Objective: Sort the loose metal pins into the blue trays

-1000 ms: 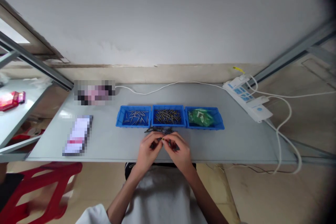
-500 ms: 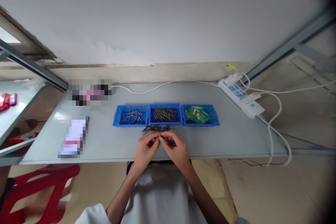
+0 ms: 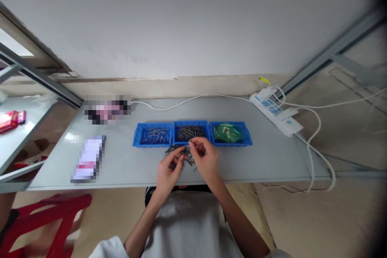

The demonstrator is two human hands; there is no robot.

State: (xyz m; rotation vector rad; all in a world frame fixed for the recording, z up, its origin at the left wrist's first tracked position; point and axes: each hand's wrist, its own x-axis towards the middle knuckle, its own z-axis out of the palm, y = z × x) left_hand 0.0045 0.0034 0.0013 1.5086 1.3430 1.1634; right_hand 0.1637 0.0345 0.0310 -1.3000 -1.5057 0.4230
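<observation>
My left hand (image 3: 169, 169) is closed in a pinch just in front of the middle bin; what its fingertips hold is too small to name. My right hand (image 3: 207, 159) is also pinched, its fingertips at the front rim of the middle blue bin (image 3: 191, 143), around something tiny I cannot make out. A loose pile of thin dark metal pins (image 3: 190, 161) lies on the table beneath and between my hands, partly hidden by them. Many brass-and-dark metal pins (image 3: 190, 132) fill the middle bin.
A left blue bin (image 3: 152, 145) holds thinner silvery pins; a right blue bin (image 3: 231, 144) holds green plastic bags. On the grey table (image 3: 127, 169) are a blurred phone (image 3: 88, 159), a blurred pinkish object (image 3: 109, 111) and a white power strip (image 3: 275, 111) with cables. A red stool (image 3: 63, 225) stands left.
My hands, fingertips together before, have come apart. My right hand has moved forward to the middle bin's rim, and more of the loose pile shows between them. The view has shifted slightly.
</observation>
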